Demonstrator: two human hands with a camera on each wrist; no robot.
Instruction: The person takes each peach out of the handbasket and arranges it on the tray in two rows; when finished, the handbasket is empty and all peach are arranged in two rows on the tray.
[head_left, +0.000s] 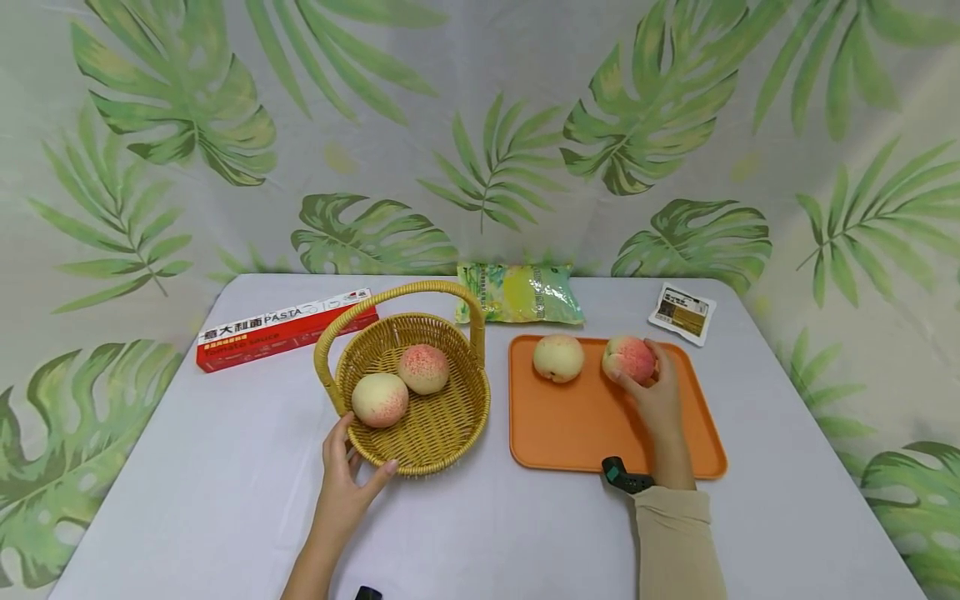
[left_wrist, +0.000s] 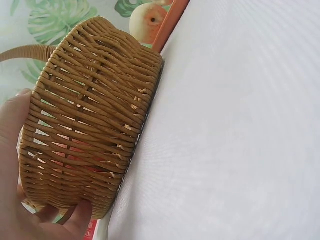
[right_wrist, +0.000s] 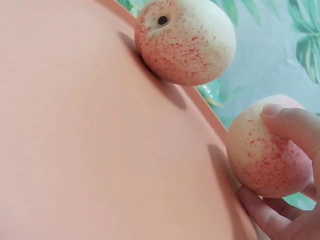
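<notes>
With thumb and fingers spread along its near left side, my left hand (head_left: 347, 479) grips a round wicker basket (head_left: 431, 437) with a tall arched handle. Two peaches lie inside: a pale one (head_left: 380, 400) near the left wall and a redder one (head_left: 424, 369) behind it. In the left wrist view the woven wall (left_wrist: 95, 115) fills the space beside the thumb and fingertips. My right hand (head_left: 660, 396) holds a pink-and-cream peach (right_wrist: 267, 150) between thumb and fingers, over the back right of an orange tray (head_left: 570, 433). Another pale peach (head_left: 558, 358) sits on the tray, left of that hand.
A red pasta box (head_left: 288, 332) lies behind the basket on the left. At the back edge lies a green-yellow packet (head_left: 521, 293), and a small white-and-brown sachet (head_left: 682, 313) is behind the tray. A leaf-print cloth (head_left: 487, 167) hangs behind the white table (head_left: 510, 533).
</notes>
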